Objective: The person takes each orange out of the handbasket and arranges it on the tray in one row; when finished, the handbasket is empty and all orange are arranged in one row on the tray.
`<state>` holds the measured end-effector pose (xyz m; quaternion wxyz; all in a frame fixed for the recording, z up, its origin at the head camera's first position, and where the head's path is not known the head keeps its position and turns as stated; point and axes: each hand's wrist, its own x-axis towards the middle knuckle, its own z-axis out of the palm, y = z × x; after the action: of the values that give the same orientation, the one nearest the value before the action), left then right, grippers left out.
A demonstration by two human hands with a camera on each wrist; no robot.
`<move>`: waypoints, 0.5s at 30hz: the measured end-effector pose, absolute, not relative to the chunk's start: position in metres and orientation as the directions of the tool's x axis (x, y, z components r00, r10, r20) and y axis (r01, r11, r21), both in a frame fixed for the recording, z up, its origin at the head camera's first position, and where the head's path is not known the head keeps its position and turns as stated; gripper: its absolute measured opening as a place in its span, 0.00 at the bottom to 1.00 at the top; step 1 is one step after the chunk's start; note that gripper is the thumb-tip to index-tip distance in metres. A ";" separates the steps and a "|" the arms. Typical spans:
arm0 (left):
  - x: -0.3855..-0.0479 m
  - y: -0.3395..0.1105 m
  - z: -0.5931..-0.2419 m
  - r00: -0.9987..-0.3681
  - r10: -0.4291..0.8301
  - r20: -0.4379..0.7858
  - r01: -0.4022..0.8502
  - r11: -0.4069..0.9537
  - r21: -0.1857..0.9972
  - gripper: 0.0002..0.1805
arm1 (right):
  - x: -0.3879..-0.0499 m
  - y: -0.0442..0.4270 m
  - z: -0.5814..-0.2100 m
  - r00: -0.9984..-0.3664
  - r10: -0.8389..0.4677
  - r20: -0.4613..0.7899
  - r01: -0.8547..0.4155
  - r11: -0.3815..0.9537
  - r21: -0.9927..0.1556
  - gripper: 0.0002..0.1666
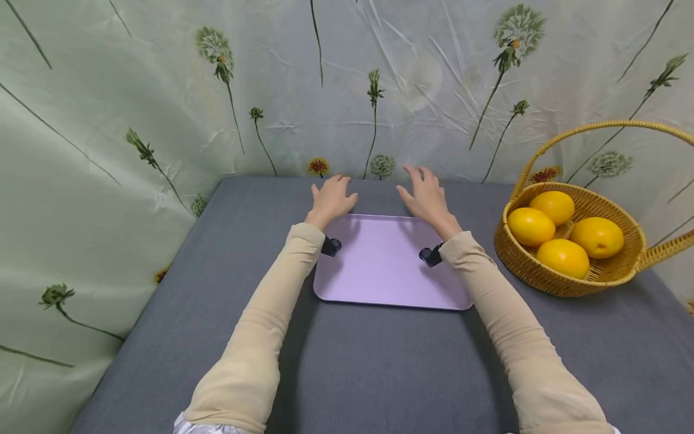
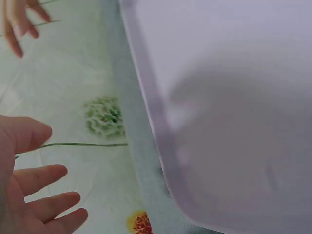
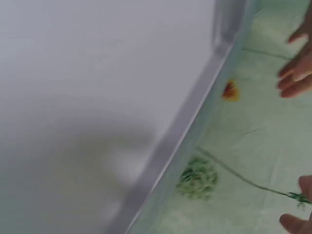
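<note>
A lilac rectangular tray (image 1: 387, 265) lies flat on the grey cloth, with nothing on it but shadows. Above its far left corner hovers my left hand (image 1: 332, 200), fingers spread and apart from the rim. My right hand (image 1: 427, 196) is held over the far right side in the same way, its fingers loose and holding nothing. In the left wrist view the tray's raised rim (image 2: 146, 102) runs beside the left hand (image 2: 34, 180), with a gap between them. The right wrist view shows the tray rim (image 3: 180, 122) and only the fingertips (image 3: 292, 222) of the right hand.
To the right stands a woven basket (image 1: 542, 277) with a tall handle, holding several yellow-orange fruits (image 1: 564, 258). A grey cloth (image 1: 390, 367) covers the table. Behind it and on the left hangs a pale curtain (image 1: 325, 120) printed with dandelions.
</note>
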<state>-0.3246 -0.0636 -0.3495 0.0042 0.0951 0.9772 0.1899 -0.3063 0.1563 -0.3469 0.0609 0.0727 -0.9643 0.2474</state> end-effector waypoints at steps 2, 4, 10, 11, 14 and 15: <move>-0.320 -0.067 -0.348 -0.982 0.188 0.035 0.185 0.893 0.410 0.27 | -0.299 0.160 -0.346 -0.978 -0.103 0.182 -0.184 0.839 -0.512 0.34; -0.315 -0.071 -0.348 -0.981 0.191 0.040 0.189 0.878 0.440 0.27 | -0.292 0.163 -0.346 -0.974 -0.099 0.203 -0.197 0.816 -0.543 0.34; -0.301 -0.086 -0.351 -0.978 0.199 0.061 0.201 0.833 0.516 0.26 | -0.275 0.173 -0.343 -0.963 -0.126 0.237 -0.244 0.781 -0.575 0.34; -0.299 -0.089 -0.352 -0.977 0.202 0.064 0.205 0.824 0.528 0.26 | -0.273 0.175 -0.342 -0.962 -0.131 0.241 -0.250 0.778 -0.576 0.34; -0.292 -0.096 -0.355 -0.974 0.214 0.071 0.215 0.794 0.569 0.26 | -0.267 0.181 -0.339 -0.956 -0.143 0.257 -0.270 0.773 -0.575 0.34; -0.290 -0.099 -0.356 -0.973 0.218 0.073 0.219 0.783 0.583 0.27 | -0.265 0.183 -0.338 -0.953 -0.146 0.265 -0.277 0.773 -0.571 0.34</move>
<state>-0.2899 -0.0986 -0.3561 -0.0008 0.1156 0.9441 0.3087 -0.2652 0.1829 -0.3381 0.1032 0.1131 -0.9358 0.3175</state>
